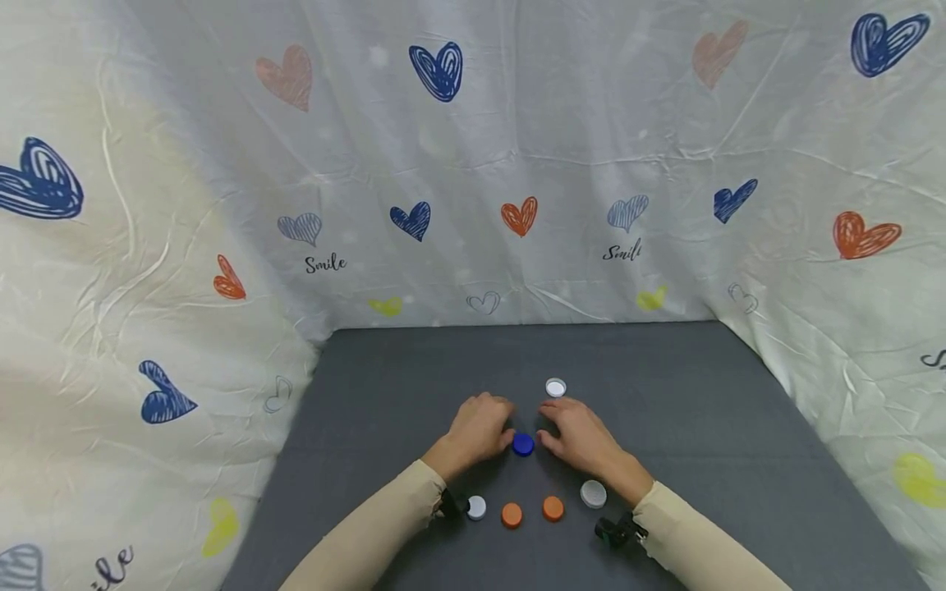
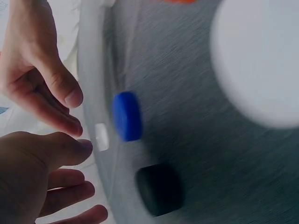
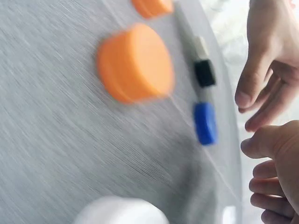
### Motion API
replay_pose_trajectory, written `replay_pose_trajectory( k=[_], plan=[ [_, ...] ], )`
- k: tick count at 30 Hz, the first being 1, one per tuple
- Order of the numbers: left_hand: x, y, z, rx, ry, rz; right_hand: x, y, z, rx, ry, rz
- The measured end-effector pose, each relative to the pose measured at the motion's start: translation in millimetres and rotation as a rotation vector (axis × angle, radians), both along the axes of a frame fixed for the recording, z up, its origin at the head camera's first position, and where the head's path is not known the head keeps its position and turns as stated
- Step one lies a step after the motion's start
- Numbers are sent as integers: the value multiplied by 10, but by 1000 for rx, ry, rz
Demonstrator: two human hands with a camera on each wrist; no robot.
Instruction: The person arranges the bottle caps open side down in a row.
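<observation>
Between my two hands on the grey cloth lies a round blue cap (image 1: 523, 444). My left hand (image 1: 479, 428) is just left of it, fingers loosely bent and holding nothing. Just right of the cap is my right hand (image 1: 584, 435), also holding nothing, its thumb and fingers relaxed. Both wrist views show the blue cap (image 2: 126, 116) apart from the fingertips. A black cap (image 2: 160, 189) appears beside it in the left wrist view; the left hand hides it in the head view. Beyond the right fingertips lies a white cap (image 1: 556, 387).
Closer to my body lie two orange caps (image 1: 512, 515), with a white cap (image 1: 476, 508) by the left wrist and another whitish cap (image 1: 594, 494) by the right forearm. A white curtain (image 1: 473, 156) printed with hearts surrounds the grey cloth-covered table (image 1: 414, 365).
</observation>
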State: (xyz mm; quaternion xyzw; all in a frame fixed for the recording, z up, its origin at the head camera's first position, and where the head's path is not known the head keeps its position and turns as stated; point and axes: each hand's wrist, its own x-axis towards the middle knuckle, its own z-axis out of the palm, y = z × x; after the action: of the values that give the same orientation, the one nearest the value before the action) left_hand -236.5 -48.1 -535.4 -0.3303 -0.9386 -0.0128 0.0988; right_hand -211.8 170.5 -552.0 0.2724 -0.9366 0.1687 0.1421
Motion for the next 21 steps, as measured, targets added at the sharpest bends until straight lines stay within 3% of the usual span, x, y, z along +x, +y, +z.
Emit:
replay_pose_trajectory(
  k=[10,15,21],
  plan=[
    [-352,253,204,30,15,12,-281,262,215,21,48,-67],
    [-532,419,202,25,-7,15,-387,329,244,21,25,-100],
    [-713,538,129,-3,-63,46,-515,351,172,47,6,-127]
  ],
)
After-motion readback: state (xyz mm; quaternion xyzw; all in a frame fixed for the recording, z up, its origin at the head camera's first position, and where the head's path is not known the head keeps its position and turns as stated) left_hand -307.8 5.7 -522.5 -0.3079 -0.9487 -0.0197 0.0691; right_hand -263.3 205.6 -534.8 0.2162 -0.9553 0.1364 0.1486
